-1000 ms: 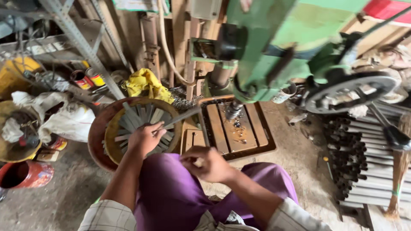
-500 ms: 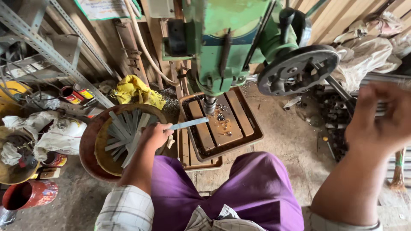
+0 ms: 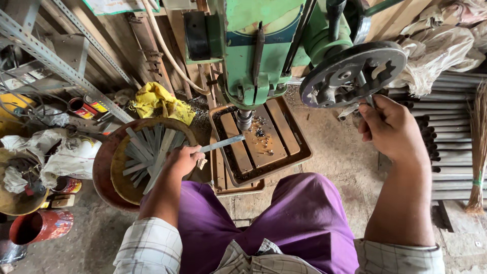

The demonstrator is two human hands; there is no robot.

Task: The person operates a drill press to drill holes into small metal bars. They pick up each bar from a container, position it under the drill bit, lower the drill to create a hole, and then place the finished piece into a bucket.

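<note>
Clutter fills the far left: a red tin can (image 3: pixel 40 226) lies on the concrete floor (image 3: pixel 345 157) beside crumpled white sacks (image 3: pixel 71 155), and a slotted steel angle bar (image 3: pixel 66 66) slants across the wall behind them. Next comes a round rusty pan (image 3: pixel 109 177) holding a loose fan of flat metal strips (image 3: pixel 149 149). A yellow rag (image 3: pixel 160 104) sits bunched just behind the pan.

Over the pan's right rim, the person's left hand (image 3: pixel 183 160) is closed around one end of a single flat metal strip (image 3: pixel 223 143). That strip runs up and to the right, and its free end reaches onto the slatted wooden table (image 3: pixel 258 137) of a green drill press (image 3: pixel 264 45), lying just below the chuck (image 3: pixel 244 120). Metal shavings dot the slats near the strip's tip. The person sits with purple trousers (image 3: pixel 274 223) in front of the machine.

Further right, the dark round feed wheel (image 3: pixel 352 73) hangs off the side of the press. The right hand (image 3: pixel 393 129) is raised to it, fingers curled around a handle spoke at the wheel's lower edge. Beyond that hand, a stack of grey metal rods (image 3: pixel 451 147) lies on the floor, with a straw broom (image 3: pixel 477 147) resting across them.
</note>
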